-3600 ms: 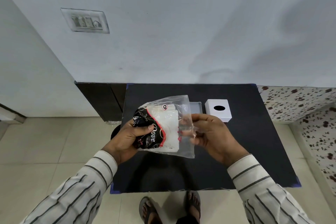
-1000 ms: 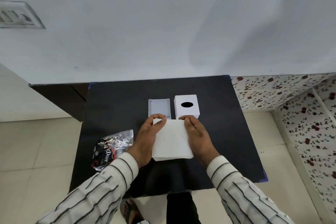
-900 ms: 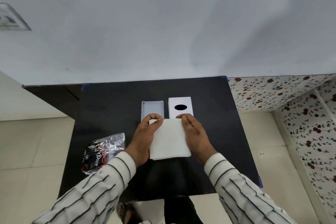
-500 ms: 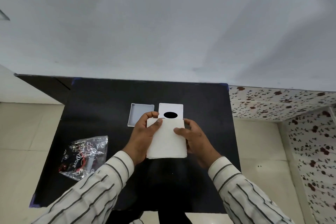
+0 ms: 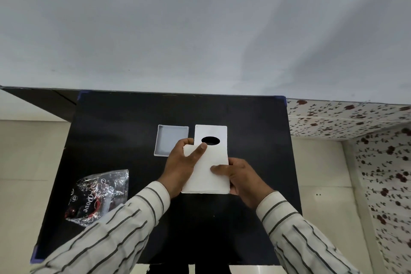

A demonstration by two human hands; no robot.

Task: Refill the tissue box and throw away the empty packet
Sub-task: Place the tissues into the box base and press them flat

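A white stack of tissues (image 5: 208,176) is held over the black table (image 5: 124,131), gripped from both sides. My left hand (image 5: 181,165) clasps its left edge, thumb lying across the top. My right hand (image 5: 240,179) holds the right edge, with one finger on the top sheet. Just beyond the stack stands the white tissue box cover (image 5: 211,138) with its dark oval slot, its near part hidden by the tissues. The shallow grey box tray (image 5: 170,139) lies open to its left. The crumpled clear, black and red packet (image 5: 97,196) rests on the table's left side.
A plain wall rises right behind the table. Beige floor tiles lie to the left, and a flower-patterned surface (image 5: 355,118) runs along the right. Striped sleeves (image 5: 106,236) cover both forearms over the table's near edge.
The tissues came out of the packet, which now lies on the table's left. Both hands carried the stack forward until it overlaps the box cover's near edge. The camera view shifted rightward.
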